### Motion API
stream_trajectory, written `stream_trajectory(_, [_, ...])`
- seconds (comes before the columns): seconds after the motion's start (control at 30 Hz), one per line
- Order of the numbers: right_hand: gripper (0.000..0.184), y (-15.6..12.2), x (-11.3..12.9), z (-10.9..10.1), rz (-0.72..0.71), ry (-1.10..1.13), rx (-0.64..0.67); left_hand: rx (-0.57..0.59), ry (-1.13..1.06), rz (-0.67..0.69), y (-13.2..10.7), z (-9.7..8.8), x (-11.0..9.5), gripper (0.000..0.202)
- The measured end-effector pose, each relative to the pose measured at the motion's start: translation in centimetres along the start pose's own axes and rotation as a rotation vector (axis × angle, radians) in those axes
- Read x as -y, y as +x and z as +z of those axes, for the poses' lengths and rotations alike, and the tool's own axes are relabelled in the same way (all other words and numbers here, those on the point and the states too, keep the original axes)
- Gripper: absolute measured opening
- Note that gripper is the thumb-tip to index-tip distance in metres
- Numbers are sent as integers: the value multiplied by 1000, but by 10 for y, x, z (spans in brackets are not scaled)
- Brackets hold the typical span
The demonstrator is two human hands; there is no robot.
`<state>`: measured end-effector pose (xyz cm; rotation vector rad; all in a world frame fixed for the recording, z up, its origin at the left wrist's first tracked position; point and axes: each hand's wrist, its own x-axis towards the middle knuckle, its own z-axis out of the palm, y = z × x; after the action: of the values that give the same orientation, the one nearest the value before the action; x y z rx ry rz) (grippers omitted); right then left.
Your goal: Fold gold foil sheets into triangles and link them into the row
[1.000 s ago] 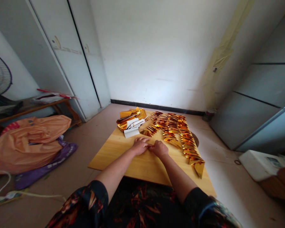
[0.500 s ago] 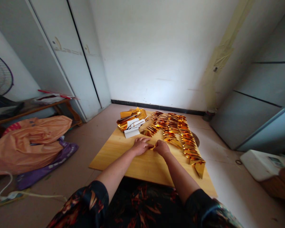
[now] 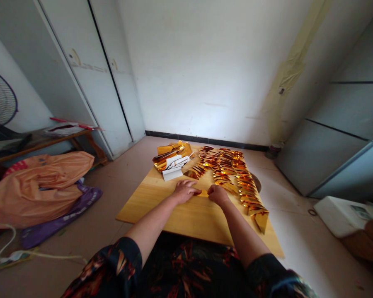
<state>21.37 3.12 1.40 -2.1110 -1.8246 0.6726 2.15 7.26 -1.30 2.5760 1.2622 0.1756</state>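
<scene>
A small gold foil piece (image 3: 203, 193) lies flat on the wooden board (image 3: 161, 203) between my hands. My left hand (image 3: 184, 190) presses on its left end with fingers curled over it. My right hand (image 3: 218, 193) pinches the right end of the same piece. Beyond my hands lies a long row of several folded gold foil pieces (image 3: 236, 174), running from the board's far edge down its right side. A stack of unfolded gold foil sheets (image 3: 170, 156) with white backing sits at the board's far left corner.
The board lies on a tiled floor. An orange bag (image 3: 40, 182) over a purple bag (image 3: 62, 215) lies to the left, below a low wooden bench (image 3: 49, 138). A fan (image 3: 0, 99) stands far left. A white box (image 3: 342, 215) sits at the right.
My right hand has slid to the right, away from the left hand, and the gold piece now shows stretched out between them. The left hand stays in place.
</scene>
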Motion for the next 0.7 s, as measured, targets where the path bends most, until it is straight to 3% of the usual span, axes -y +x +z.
stream_trajectory(0.47, [23,9,7,4,-42,52,-76,-14,-14,-8,-1,0,-3,31])
stream_trajectory(0.7, [19,24,11,12,97,13,-65,5,5,-17,0,0,-5,34])
